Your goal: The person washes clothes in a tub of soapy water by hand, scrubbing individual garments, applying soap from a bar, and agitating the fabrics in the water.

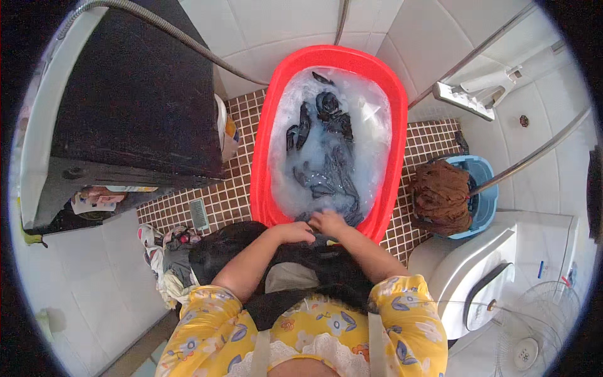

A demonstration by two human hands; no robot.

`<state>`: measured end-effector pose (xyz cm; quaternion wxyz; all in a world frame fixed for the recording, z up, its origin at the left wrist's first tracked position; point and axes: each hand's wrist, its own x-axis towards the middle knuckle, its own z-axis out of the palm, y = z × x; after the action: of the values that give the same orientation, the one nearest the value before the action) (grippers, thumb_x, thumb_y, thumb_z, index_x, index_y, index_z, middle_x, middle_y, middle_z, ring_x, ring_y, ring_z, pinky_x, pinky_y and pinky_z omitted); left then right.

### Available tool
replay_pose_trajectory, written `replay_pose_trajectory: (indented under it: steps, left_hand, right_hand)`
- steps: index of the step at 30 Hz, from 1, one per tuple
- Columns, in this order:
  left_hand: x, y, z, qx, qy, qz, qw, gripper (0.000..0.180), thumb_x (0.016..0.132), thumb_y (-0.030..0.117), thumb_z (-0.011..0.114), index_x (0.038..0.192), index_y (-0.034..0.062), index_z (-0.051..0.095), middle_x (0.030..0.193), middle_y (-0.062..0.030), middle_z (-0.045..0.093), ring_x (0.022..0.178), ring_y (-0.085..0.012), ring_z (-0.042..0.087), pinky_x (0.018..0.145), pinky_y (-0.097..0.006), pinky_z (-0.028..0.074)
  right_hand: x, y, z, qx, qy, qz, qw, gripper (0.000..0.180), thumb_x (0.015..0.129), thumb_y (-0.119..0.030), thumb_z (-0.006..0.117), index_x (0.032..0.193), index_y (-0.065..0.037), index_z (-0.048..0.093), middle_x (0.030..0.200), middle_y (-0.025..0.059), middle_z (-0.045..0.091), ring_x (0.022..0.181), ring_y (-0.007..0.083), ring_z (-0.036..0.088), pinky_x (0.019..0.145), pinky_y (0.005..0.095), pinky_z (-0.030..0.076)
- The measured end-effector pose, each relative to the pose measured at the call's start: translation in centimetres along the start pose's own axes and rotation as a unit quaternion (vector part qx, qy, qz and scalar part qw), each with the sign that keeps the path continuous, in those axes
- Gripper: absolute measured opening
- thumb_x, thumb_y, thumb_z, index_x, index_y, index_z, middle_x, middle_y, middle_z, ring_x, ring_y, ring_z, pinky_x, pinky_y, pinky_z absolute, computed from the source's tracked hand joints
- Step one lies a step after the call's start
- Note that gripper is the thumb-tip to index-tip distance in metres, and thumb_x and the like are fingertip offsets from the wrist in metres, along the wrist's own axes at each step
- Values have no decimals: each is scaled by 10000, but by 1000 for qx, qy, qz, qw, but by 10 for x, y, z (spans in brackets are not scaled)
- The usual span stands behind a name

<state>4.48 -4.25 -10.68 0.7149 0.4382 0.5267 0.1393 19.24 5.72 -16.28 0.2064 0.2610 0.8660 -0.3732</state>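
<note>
Small brown tiles with pale joints cover the floor (233, 200). A red tub (397, 144) stands there, a blue basin (482, 213) to its right. Crumpled clothes (168, 264) lie left.

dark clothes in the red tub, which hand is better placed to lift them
Probably the right hand: it sits slightly farther forward, nearer the dark clothes in the red tub; the left hand lies a bit farther back.

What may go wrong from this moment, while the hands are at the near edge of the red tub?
Moving the soaked dark cloth might splash cloudy water over the side of the red tub, perhaps making the tiled floor slippery. The brown cloth hangs over the rim of the blue basin, so it could slide down.
</note>
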Motion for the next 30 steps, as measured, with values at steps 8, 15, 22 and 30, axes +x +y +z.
replay_pose_trajectory:
  steps: [8,15,22,30]
  left_hand:
    - [-10,-5,-11,13,35,-78,996,311,670,300,600,779,16,665,742,-82,630,724,-193,575,677,-324,436]
    - [-30,11,-33,268,113,-199,936,403,653,412,608,796,45,690,916,-119,660,879,-269,606,778,-359,446]
    - [25,38,1,432,290,-84,850,637,630,555,645,1024,55,622,1213,-174,522,1129,-320,495,958,-462,350]
    - [78,-3,9,330,134,-122,927,574,646,436,668,1080,67,601,1057,-158,623,1002,-317,585,883,-454,423]
  right_hand:
    - [8,82,-24,-260,-66,69,961,343,887,-403,422,1008,-158,629,1106,121,567,1033,283,555,837,438,444]
    - [22,87,-47,-167,169,180,954,322,893,-340,431,1043,-101,587,1069,159,587,994,342,561,818,429,436]
    - [5,101,-78,342,251,71,903,391,924,-373,431,1041,-13,530,1010,258,582,1005,423,532,823,430,431]
    - [-10,35,-82,240,257,98,931,322,925,-325,478,1039,-34,558,892,143,591,854,252,558,776,370,440]
